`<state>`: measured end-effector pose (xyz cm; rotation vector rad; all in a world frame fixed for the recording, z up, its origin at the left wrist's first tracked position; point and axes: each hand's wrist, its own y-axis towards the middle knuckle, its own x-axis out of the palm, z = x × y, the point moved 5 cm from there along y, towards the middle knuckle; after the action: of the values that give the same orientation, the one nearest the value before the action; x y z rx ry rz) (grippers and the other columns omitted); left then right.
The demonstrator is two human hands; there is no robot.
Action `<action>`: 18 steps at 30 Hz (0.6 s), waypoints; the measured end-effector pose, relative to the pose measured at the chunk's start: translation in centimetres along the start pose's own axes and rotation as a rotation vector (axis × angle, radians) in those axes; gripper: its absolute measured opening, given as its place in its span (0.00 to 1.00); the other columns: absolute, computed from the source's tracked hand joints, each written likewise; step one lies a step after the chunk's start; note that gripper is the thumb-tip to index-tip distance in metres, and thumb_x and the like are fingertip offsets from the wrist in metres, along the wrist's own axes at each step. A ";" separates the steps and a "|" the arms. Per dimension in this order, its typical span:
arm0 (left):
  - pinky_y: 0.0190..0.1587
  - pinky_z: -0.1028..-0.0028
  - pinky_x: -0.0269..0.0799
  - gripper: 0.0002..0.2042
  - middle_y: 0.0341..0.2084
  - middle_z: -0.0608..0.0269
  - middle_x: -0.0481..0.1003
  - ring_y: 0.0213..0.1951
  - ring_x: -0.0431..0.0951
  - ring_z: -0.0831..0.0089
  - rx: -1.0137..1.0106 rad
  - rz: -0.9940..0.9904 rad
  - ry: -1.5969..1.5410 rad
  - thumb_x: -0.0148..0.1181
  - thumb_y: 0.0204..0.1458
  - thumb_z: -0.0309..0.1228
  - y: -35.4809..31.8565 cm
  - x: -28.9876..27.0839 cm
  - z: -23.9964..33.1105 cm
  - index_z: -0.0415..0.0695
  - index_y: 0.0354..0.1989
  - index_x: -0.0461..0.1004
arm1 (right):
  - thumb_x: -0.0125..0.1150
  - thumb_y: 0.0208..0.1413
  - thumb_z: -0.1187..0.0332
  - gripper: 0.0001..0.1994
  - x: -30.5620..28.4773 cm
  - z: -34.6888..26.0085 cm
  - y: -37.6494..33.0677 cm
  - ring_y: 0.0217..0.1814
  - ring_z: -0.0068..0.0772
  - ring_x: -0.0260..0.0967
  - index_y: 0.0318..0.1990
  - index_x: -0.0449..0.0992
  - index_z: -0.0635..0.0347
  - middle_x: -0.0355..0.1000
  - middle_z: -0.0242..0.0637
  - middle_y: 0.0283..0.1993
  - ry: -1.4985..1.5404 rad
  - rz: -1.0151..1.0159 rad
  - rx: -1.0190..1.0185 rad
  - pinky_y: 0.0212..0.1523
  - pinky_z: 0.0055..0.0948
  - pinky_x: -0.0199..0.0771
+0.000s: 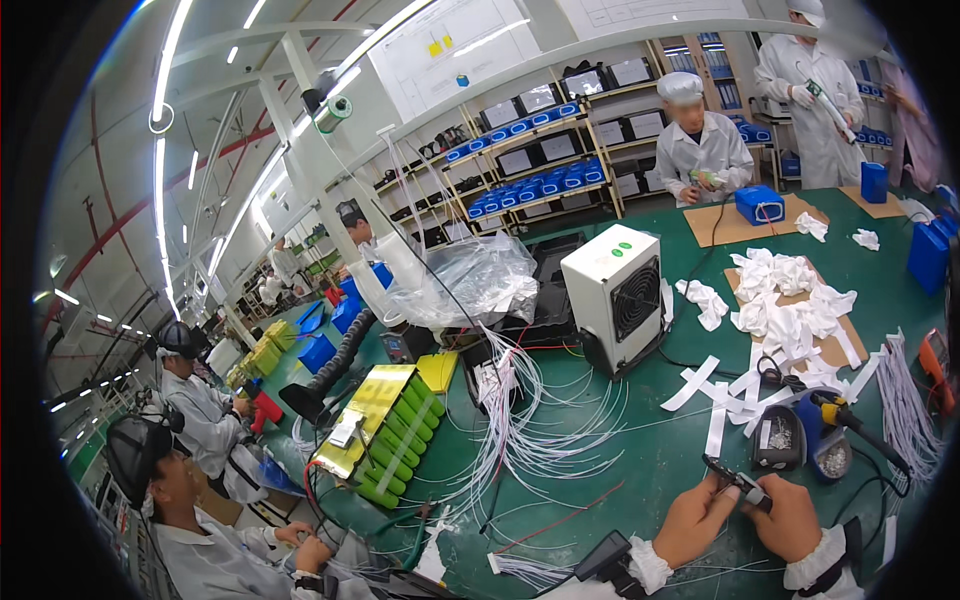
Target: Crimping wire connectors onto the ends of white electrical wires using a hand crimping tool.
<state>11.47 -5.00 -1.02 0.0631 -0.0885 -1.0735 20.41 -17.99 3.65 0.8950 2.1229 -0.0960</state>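
At the lower right, my left hand [693, 522] and my right hand [787, 522] come close together over the green bench. Both are closed on a small black-and-metal hand tool [738, 482], whose exact kind I cannot make out. My left fingers pinch its left part and my right fingers wrap its right end. Just beyond it stand a dark open box of small parts [779, 440] and a blue soldering iron stand [822, 425]. White strips [718, 415] lie past my left hand. A white-connector wire bundle [530, 570] rests left of my left sleeve.
A green battery pack [402, 440] sits left of a large spread of white wires [505, 410]. Behind them stands a white fan unit [622, 290]. Crumpled white cloths [790, 300] lie on cardboard. Co-workers sit at left [190, 540] and across the bench [703, 150].
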 end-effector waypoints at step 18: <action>0.30 0.67 0.61 0.13 0.20 0.65 0.65 0.25 0.64 0.74 0.091 0.318 0.301 0.63 0.55 0.36 1.2 -1.5 2.0 0.41 0.30 0.66 | 0.62 0.57 0.59 0.18 0.0 2.4 0.9 0.37 0.58 0.72 0.44 0.69 0.66 0.73 0.54 0.34 0.146 0.098 0.210 0.37 0.46 0.70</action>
<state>11.62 -3.12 1.06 0.2832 0.1216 -0.7323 22.53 -18.20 2.30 1.1584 2.2288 -0.2120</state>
